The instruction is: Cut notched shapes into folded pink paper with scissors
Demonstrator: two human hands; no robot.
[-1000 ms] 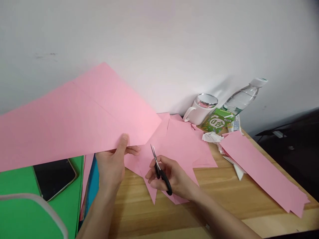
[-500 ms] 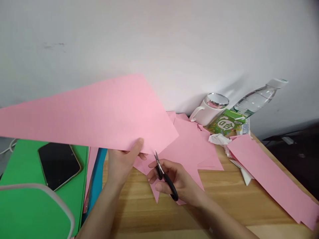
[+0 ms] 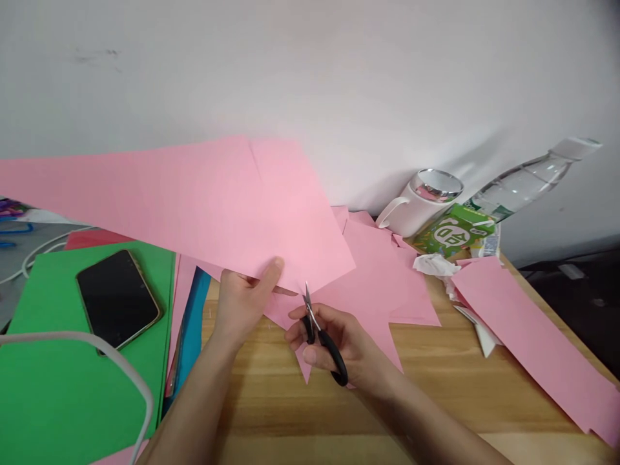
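Observation:
A large sheet of pink paper (image 3: 208,194) is held up over the table by my left hand (image 3: 247,300), thumb on top and fingers underneath near its lower edge. In my right hand (image 3: 343,342) is a pair of scissors (image 3: 330,355) with black handles, fingers around the grips. The blades are slightly apart, their tips at the sheet's lower edge near its right corner, to the right of my left thumb. Whether they have cut into it I cannot tell. Beneath lie more pieces of pink paper (image 3: 372,278), partly hidden by the sheet and my hands.
On the left a phone (image 3: 119,300) lies on a green folder (image 3: 58,387), with a pale cable (image 3: 130,371) across it. At the back right are a white mug (image 3: 411,210), a green carton (image 3: 453,232), a bottle (image 3: 527,184) and crumpled tissue (image 3: 436,265). Pink strips (image 3: 527,342) lie right.
The left end of the pink sheet has risen, and a slight crease shows near its top edge. My view has shifted a little. Both hands keep their grips.

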